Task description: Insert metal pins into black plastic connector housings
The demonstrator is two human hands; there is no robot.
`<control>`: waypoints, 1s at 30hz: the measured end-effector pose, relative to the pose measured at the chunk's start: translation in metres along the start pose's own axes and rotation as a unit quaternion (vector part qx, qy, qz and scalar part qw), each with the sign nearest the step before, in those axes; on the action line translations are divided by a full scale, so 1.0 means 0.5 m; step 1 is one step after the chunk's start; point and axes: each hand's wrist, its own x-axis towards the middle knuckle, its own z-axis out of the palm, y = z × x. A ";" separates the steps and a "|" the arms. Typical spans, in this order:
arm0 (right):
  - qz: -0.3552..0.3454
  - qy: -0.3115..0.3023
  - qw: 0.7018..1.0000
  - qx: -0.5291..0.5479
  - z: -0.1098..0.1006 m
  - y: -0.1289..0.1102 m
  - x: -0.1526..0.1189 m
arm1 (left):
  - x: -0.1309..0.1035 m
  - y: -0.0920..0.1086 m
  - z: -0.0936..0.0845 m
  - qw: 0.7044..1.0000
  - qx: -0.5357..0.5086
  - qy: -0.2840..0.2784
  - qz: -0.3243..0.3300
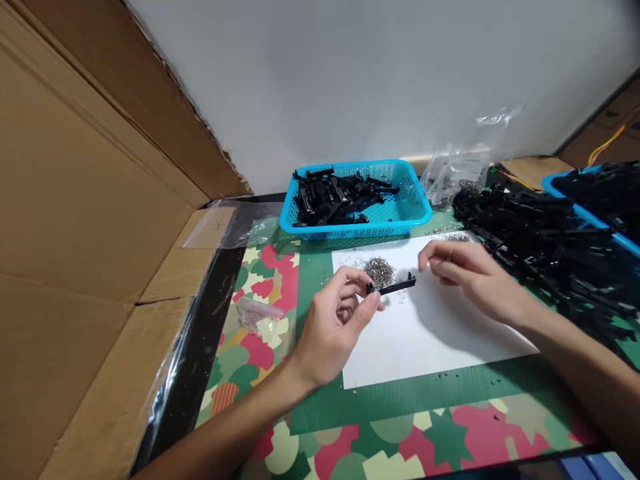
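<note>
My left hand (pixel 340 320) is closed, pinching a slim black plastic part (pixel 397 287) near one end between thumb and fingers. The part lies almost level above a white sheet (pixel 395 353), its free end pointing right. Just beyond it sits a heap of tiny metal pieces (pixel 379 272), like small springs or clips. My right hand (pixel 465 270) is off to the right, apart from the part, with its fingers curled and fingertips together. Whatever they may hold is too small to make out. A second little pile of metal pieces (pixel 456 237) lies behind it.
A blue basket (pixel 355 231) of black parts stands at the back. Loose black parts (pixel 545 233) are heaped at the right, against another blue basket (pixel 613 233). Clear plastic bags (pixel 460 173) lie behind. Cardboard (pixel 85 200) walls the left side.
</note>
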 end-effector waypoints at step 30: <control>0.037 0.188 0.924 -0.330 -0.084 0.025 0.015 | 0.007 -0.016 -0.006 0.998 -0.020 0.056 0.009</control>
